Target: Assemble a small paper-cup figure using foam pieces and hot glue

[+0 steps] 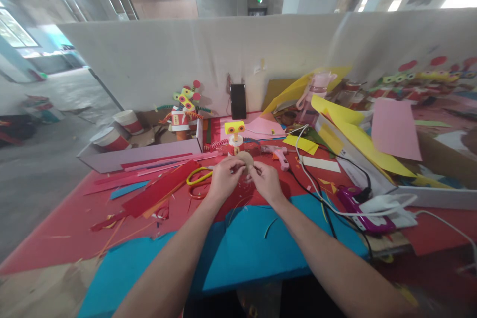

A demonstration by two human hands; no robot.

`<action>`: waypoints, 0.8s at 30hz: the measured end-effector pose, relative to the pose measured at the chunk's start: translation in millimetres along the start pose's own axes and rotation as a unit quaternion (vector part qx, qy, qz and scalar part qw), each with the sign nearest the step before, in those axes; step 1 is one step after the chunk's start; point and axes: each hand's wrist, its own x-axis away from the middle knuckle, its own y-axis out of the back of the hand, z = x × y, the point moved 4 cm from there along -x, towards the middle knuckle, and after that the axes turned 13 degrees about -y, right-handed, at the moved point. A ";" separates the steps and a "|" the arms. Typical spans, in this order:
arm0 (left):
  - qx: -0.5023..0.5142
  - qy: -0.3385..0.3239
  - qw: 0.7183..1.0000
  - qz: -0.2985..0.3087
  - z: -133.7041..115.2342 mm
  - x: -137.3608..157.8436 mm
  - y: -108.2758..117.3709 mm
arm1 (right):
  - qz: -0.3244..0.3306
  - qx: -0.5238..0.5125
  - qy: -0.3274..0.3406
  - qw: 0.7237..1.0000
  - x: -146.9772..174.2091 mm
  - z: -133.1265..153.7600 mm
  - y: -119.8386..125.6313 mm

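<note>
Between both hands is a round tan cardboard disc (245, 159), held up over the table's middle. My left hand (227, 175) pinches its left edge, and my right hand (265, 179) grips the right edge with closed fingers. Just behind the disc stands a paper-cup figure (235, 142) with a yellow tube head (234, 128), round paper eyes and coiled arms; its lower part is hidden. Yellow-handled scissors (199, 176) lie left of my left hand. Beyond my right hand rests a pink glue gun (279, 155).
Boxes stand left (145, 155) and right (432, 196), the left one bearing finished cup figures (181, 119). A phone (238, 101) leans at the back. Cables run to a purple power strip (363, 211). Red paper strips (160, 191) and a blue sheet (246, 238) cover the table.
</note>
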 end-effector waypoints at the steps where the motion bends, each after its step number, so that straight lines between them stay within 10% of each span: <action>1: -0.010 -0.001 1.000 0.002 -1.0 0.3 -0.2 | -0.001 0.008 0.004 1.000 0.1 0.2 -0.3; 24: -0.094 -0.026 0.995 -0.031 -1.8 2.5 -0.7 | -0.040 0.084 0.058 0.994 1.7 6.7 -2.5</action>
